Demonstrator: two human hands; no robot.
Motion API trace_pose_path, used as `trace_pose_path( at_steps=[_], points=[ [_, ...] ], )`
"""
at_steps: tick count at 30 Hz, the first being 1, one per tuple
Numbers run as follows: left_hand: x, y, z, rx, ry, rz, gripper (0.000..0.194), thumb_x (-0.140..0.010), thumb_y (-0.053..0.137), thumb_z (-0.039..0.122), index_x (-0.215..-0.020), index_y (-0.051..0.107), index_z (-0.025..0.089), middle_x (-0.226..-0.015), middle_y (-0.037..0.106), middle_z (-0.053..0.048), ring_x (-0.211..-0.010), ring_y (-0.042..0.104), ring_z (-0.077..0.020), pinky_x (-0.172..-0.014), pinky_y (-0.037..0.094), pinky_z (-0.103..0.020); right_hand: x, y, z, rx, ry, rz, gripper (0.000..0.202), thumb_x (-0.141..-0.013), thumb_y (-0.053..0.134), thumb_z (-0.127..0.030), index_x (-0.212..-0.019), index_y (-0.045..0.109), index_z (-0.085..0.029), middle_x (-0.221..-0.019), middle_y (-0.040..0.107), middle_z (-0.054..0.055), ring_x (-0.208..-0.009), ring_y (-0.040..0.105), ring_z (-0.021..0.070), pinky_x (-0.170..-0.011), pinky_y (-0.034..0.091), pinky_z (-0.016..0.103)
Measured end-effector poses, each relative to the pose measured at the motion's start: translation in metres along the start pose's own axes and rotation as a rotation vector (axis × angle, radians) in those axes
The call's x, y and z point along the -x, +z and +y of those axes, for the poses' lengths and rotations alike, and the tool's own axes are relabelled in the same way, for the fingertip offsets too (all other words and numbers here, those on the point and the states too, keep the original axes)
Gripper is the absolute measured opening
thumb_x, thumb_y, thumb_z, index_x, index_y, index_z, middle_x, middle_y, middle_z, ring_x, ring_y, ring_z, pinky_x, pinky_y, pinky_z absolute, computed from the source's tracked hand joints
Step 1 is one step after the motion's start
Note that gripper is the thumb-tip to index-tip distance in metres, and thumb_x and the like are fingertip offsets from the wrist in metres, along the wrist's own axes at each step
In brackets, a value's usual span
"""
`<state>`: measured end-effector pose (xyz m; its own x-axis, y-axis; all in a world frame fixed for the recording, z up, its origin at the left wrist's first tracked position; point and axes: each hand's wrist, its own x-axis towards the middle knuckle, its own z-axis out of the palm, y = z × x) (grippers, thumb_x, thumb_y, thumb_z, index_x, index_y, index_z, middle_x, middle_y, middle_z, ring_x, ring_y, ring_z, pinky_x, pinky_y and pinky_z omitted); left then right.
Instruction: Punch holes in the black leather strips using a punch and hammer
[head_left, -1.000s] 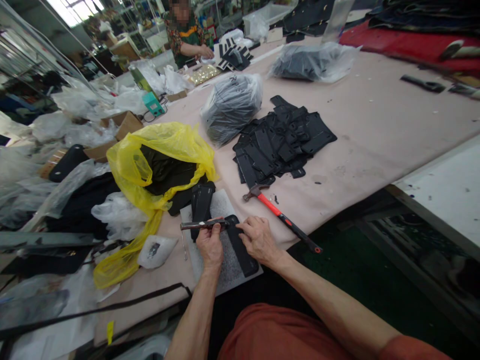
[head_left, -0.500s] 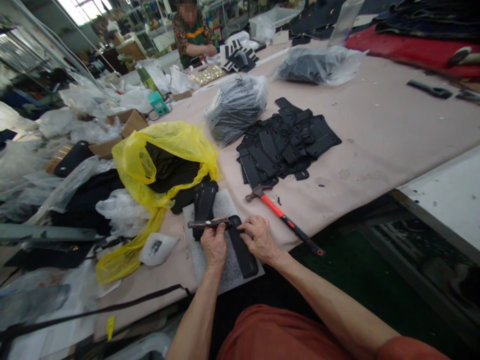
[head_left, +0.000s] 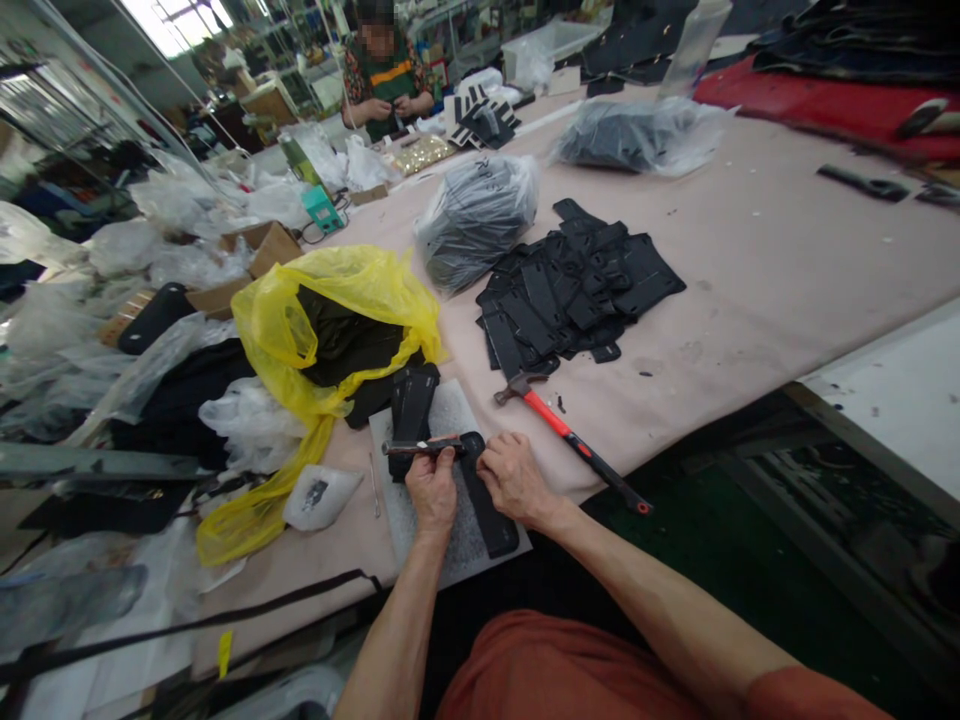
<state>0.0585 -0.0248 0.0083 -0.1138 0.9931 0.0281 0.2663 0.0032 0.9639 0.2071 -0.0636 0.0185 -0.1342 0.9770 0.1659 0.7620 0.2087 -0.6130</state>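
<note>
My left hand (head_left: 433,487) is closed round a slim metal tool (head_left: 409,448), held sideways with its right end over the top of a long black piece (head_left: 489,510). That piece lies on a grey speckled board (head_left: 450,555). At the piece's upper right edge is my right hand (head_left: 517,475), its fingers bent and pressed together; whatever they pinch is too small to make out. More black strips (head_left: 412,405) rest on the board's upper left. A hammer with a red and black handle (head_left: 559,425) lies to the right of my hands.
A pile of black pieces (head_left: 577,285) lies beyond the hammer. Left of it are a filled clear bag (head_left: 476,220) and an open yellow bag (head_left: 337,265) with dark fabric. Across the table sits a person (head_left: 386,85). A thin metal rod (head_left: 375,485) lies left of the board.
My right hand's fingers have drawn in closer together beside the black piece. The person across the table has brought both hands together in front of the chest. The view has shifted slightly.
</note>
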Motion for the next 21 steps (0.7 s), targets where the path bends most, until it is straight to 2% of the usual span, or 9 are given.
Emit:
trace_pose_path(
  at_steps=[3, 7, 9, 21],
  points=[
    [-0.002, 0.000, 0.003, -0.006, 0.013, -0.032, 0.022, -0.084, 0.060, 0.032, -0.095, 0.072, 0.017, -0.094, 0.073, -0.006, -0.089, 0.068, -0.0198, -0.085, 0.053, -0.031, 0.012, -0.004, 0.003, -0.022, 0.026, 0.025, 0.005, -0.082, 0.056, -0.015, -0.084, 0.060, -0.018, -0.087, 0.057, 0.005, -0.089, 0.047, 0.0202, -0.082, 0.031, 0.036],
    [-0.006, 0.001, 0.007, -0.032, 0.093, -0.110, 0.020, -0.084, 0.061, 0.030, -0.095, 0.072, 0.017, -0.098, 0.073, -0.006, -0.093, 0.067, -0.0198, -0.088, 0.052, -0.032, 0.022, -0.005, 0.001, -0.063, 0.093, 0.070, 0.026, -0.081, 0.061, -0.016, -0.106, 0.059, -0.019, -0.103, 0.057, 0.007, -0.099, 0.048, 0.0228, -0.087, 0.033, 0.038],
    [-0.009, 0.002, 0.006, -0.045, 0.115, -0.133, 0.020, -0.084, 0.062, 0.029, -0.097, 0.071, 0.018, -0.098, 0.073, -0.005, -0.094, 0.067, -0.0197, -0.090, 0.051, -0.033, 0.024, -0.003, 0.000, -0.079, 0.111, 0.072, 0.031, -0.080, 0.063, -0.016, -0.111, 0.058, -0.020, -0.107, 0.057, 0.008, -0.101, 0.049, 0.0235, -0.088, 0.034, 0.038],
    [-0.008, 0.002, 0.000, -0.091, 0.189, -0.223, 0.019, -0.084, 0.063, 0.029, -0.097, 0.071, 0.019, -0.099, 0.074, -0.005, -0.095, 0.067, -0.0209, -0.092, 0.051, -0.035, 0.025, 0.001, 0.003, -0.122, 0.168, 0.066, 0.033, -0.080, 0.065, -0.017, -0.112, 0.059, -0.023, -0.104, 0.059, 0.006, -0.101, 0.051, 0.0237, -0.090, 0.033, 0.039]
  ],
)
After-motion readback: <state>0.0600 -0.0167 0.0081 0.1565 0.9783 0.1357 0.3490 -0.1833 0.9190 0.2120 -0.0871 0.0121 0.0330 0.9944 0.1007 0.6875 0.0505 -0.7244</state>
